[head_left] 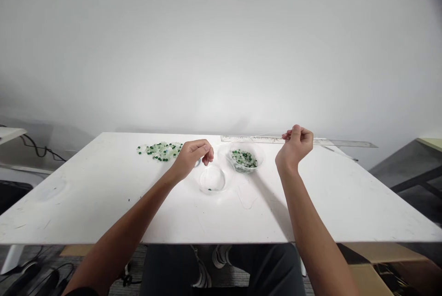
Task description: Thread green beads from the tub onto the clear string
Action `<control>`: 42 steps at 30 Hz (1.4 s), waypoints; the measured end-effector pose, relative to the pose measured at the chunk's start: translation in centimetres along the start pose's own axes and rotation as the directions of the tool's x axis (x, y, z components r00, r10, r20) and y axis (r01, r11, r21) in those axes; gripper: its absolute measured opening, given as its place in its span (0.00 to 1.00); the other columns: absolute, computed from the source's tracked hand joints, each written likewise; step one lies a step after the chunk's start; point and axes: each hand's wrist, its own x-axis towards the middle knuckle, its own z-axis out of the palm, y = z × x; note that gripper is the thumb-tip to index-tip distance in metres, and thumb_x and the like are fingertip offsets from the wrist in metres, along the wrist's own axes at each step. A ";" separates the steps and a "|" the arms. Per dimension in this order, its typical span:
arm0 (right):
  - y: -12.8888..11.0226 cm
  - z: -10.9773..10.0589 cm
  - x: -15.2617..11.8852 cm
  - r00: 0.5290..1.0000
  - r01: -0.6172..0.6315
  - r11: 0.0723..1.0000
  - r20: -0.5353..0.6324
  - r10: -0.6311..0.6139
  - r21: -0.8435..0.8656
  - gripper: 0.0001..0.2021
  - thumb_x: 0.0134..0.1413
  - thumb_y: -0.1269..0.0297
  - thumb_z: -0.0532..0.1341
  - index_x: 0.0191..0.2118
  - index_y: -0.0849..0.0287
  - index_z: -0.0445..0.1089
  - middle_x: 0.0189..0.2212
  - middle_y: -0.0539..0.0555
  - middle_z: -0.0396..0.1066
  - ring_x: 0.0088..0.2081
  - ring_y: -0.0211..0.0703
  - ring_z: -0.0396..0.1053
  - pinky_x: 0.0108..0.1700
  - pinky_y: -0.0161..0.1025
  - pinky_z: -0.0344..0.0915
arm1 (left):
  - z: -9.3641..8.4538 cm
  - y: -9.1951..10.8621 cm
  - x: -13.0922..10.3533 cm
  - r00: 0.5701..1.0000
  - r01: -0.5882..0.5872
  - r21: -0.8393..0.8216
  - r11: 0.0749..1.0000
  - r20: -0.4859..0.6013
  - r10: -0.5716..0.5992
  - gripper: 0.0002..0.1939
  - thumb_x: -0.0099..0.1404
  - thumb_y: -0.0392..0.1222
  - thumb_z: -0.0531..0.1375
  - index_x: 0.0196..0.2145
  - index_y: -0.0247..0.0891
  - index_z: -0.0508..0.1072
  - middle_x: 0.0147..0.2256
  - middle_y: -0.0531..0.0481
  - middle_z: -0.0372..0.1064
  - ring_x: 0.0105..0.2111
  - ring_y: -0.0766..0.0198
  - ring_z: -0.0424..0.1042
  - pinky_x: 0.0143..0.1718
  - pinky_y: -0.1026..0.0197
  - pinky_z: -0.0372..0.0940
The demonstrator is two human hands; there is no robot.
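My left hand (197,152) is closed in a pinch above a small clear bowl (224,180), which has a dark green bead (210,189) near its front. To the right, my right hand (296,145) is raised over the table, its thumb and fingers pressed together. A thin clear thread (264,135) runs faintly between the two hands; its ends are hidden in the fingers. Between them stands a larger clear bowl (261,158) holding many green and white beads (243,159). Left of my left hand, loose green and pale beads (160,151) lie spread on the tabletop.
A long clear ruler (345,143) lies along the back of the white table (103,194), behind my right hand. A thin loop of thread (247,207) rests near the middle. The wall (221,56) stands behind; a cardboard box (390,264) is below at right.
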 end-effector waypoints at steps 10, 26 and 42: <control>0.7 0.4 -0.9 0.974 -0.093 0.996 0.210 0.089 0.008 0.13 0.51 0.53 0.61 0.31 0.58 0.61 0.24 0.46 0.61 0.23 0.31 0.60 0.29 0.33 0.61 | -0.3 -0.1 0.5 0.995 0.025 0.035 0.999 -0.093 -0.022 0.15 0.64 0.42 0.50 0.22 0.35 0.66 0.23 0.49 0.63 0.24 0.67 0.62 0.27 0.62 0.61; -3.4 1.7 -6.4 0.251 -0.240 0.923 0.900 0.357 -0.300 0.11 0.50 0.55 0.62 0.29 0.58 0.67 0.23 0.49 0.65 0.28 0.37 0.64 0.33 0.37 0.61 | 0.7 -1.7 0.8 0.992 0.038 0.374 0.927 0.096 -0.080 0.24 0.62 0.50 0.57 0.56 0.47 0.60 0.50 0.47 0.67 0.51 0.58 0.65 0.53 0.52 0.59; -4.2 2.0 -8.3 0.175 -0.303 0.905 0.915 0.362 -0.300 0.10 0.51 0.56 0.61 0.27 0.57 0.66 0.22 0.48 0.64 0.27 0.35 0.61 0.33 0.37 0.60 | 2.2 -1.8 0.4 0.999 0.010 0.172 0.985 -0.037 -0.004 0.07 0.60 0.42 0.60 0.36 0.38 0.70 0.34 0.49 0.71 0.38 0.63 0.71 0.44 0.58 0.65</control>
